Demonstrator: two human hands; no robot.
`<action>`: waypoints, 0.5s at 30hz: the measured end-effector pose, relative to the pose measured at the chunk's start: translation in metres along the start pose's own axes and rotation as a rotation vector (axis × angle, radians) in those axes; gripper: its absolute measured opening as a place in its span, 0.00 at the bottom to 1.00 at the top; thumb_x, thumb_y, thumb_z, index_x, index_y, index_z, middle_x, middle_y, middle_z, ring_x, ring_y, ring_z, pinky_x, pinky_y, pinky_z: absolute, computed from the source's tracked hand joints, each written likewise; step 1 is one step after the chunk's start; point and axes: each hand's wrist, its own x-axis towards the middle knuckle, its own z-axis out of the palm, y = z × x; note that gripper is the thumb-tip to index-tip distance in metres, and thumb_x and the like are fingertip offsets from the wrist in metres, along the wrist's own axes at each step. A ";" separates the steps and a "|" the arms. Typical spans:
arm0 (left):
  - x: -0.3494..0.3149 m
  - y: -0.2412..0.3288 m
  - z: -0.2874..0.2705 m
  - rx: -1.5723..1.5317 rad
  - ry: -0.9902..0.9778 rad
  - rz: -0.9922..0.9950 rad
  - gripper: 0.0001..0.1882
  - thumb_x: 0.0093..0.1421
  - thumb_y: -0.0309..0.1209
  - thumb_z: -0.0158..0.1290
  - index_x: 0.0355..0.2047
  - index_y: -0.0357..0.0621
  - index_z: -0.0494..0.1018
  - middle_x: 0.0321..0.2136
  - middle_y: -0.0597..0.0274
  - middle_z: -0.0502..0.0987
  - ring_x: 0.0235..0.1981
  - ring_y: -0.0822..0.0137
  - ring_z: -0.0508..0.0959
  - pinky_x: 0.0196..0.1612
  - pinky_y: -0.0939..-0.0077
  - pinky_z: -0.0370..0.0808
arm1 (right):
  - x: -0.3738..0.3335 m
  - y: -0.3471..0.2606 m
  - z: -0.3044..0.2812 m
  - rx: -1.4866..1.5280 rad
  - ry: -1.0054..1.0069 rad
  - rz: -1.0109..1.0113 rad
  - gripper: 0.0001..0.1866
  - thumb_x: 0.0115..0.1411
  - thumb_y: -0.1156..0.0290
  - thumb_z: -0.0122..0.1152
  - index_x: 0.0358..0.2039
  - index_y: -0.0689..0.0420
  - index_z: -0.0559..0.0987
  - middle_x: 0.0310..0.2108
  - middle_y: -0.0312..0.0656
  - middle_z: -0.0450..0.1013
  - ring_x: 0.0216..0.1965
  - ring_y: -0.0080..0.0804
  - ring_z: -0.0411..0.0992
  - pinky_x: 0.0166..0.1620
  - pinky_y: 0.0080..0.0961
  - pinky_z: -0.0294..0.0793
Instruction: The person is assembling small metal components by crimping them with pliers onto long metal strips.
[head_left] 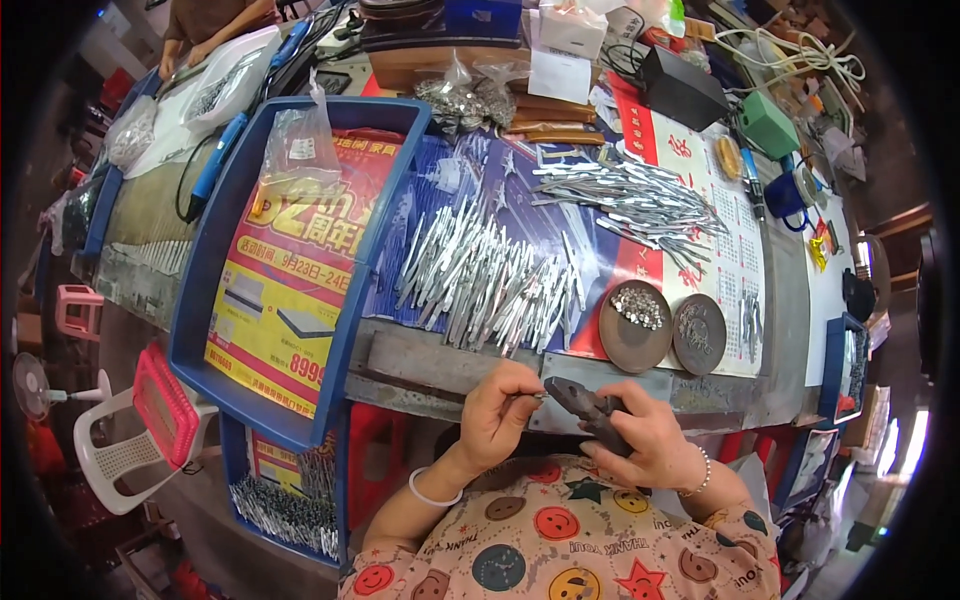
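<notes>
My left hand [497, 415] is closed in a pinch in front of the table edge. Between its fingertips is a small metal piece [541, 395], too small to tell in detail. Dark-handled pliers [578, 402] sit in my right hand [648, 440], fingers wrapped round the handles. Their jaws point left and meet or nearly touch the small piece. Beyond my hands, a broad pile of thin silvery metal strips [490, 285] lies on the table. Two round brown dishes stand to its right: one dish [622, 345] holds small shiny pieces, the other dish [700, 350] fine metal bits.
A blue tray [248, 408] lined with printed sheets overhangs the table edge at left. Below it, another tray holds many metal strips [285, 510]. A second strip pile [640, 200] lies farther back. A blue mug [790, 195] stands right. Another person's hand [200, 52] shows far left.
</notes>
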 end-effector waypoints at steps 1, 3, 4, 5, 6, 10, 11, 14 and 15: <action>0.001 0.001 0.003 -0.009 0.011 0.033 0.07 0.63 0.25 0.53 0.40 0.35 0.70 0.34 0.54 0.74 0.33 0.66 0.73 0.37 0.78 0.71 | 0.000 -0.001 -0.001 0.003 -0.004 0.000 0.15 0.47 0.69 0.71 0.23 0.63 0.72 0.39 0.51 0.71 0.27 0.41 0.72 0.28 0.31 0.73; 0.004 0.000 0.003 -0.019 0.021 0.061 0.07 0.63 0.24 0.53 0.40 0.35 0.70 0.34 0.54 0.74 0.32 0.66 0.73 0.36 0.79 0.71 | 0.000 -0.005 -0.005 -0.060 0.074 -0.062 0.15 0.45 0.69 0.72 0.23 0.61 0.72 0.38 0.49 0.71 0.27 0.38 0.72 0.25 0.31 0.72; 0.004 -0.001 0.004 0.011 0.014 0.095 0.07 0.62 0.24 0.53 0.39 0.36 0.70 0.34 0.54 0.74 0.31 0.66 0.73 0.35 0.79 0.71 | 0.002 -0.009 -0.012 -0.106 0.094 -0.126 0.15 0.43 0.70 0.72 0.23 0.61 0.72 0.38 0.48 0.70 0.28 0.37 0.73 0.24 0.29 0.72; 0.003 -0.002 0.004 0.041 0.004 0.129 0.07 0.62 0.24 0.54 0.39 0.36 0.69 0.34 0.54 0.74 0.30 0.67 0.73 0.34 0.80 0.71 | 0.003 -0.013 -0.016 -0.103 0.091 -0.120 0.15 0.43 0.70 0.72 0.23 0.61 0.72 0.38 0.48 0.70 0.28 0.37 0.73 0.24 0.29 0.72; 0.003 -0.001 0.003 0.038 0.003 0.122 0.07 0.62 0.24 0.54 0.39 0.36 0.69 0.34 0.54 0.74 0.30 0.67 0.73 0.34 0.80 0.71 | 0.004 -0.016 -0.018 -0.148 0.063 -0.117 0.14 0.42 0.71 0.72 0.24 0.61 0.73 0.38 0.49 0.69 0.27 0.38 0.72 0.25 0.30 0.71; 0.004 -0.003 0.003 0.038 -0.008 0.155 0.07 0.61 0.23 0.55 0.38 0.37 0.69 0.33 0.54 0.74 0.27 0.68 0.73 0.31 0.80 0.70 | 0.008 -0.016 -0.017 -0.219 0.000 -0.099 0.15 0.39 0.72 0.72 0.27 0.61 0.75 0.37 0.47 0.69 0.27 0.39 0.71 0.24 0.30 0.71; 0.004 -0.004 0.001 0.045 -0.026 0.158 0.07 0.61 0.23 0.54 0.38 0.37 0.68 0.33 0.54 0.74 0.27 0.68 0.72 0.30 0.80 0.70 | 0.009 -0.017 -0.019 -0.216 0.011 -0.139 0.16 0.37 0.72 0.72 0.27 0.61 0.76 0.37 0.46 0.70 0.28 0.39 0.72 0.23 0.30 0.72; 0.003 -0.002 0.001 0.067 -0.060 0.171 0.06 0.62 0.23 0.54 0.38 0.38 0.68 0.33 0.53 0.75 0.27 0.68 0.73 0.30 0.80 0.70 | 0.000 -0.025 -0.025 -0.231 0.126 -0.210 0.16 0.38 0.70 0.72 0.27 0.61 0.76 0.37 0.46 0.70 0.29 0.39 0.72 0.22 0.30 0.71; 0.000 -0.002 0.001 0.023 -0.042 0.110 0.06 0.62 0.23 0.54 0.38 0.38 0.68 0.32 0.53 0.75 0.27 0.68 0.73 0.30 0.80 0.70 | 0.008 -0.029 -0.023 -0.314 -0.069 -0.071 0.15 0.39 0.69 0.71 0.27 0.59 0.77 0.38 0.46 0.69 0.31 0.39 0.72 0.24 0.32 0.72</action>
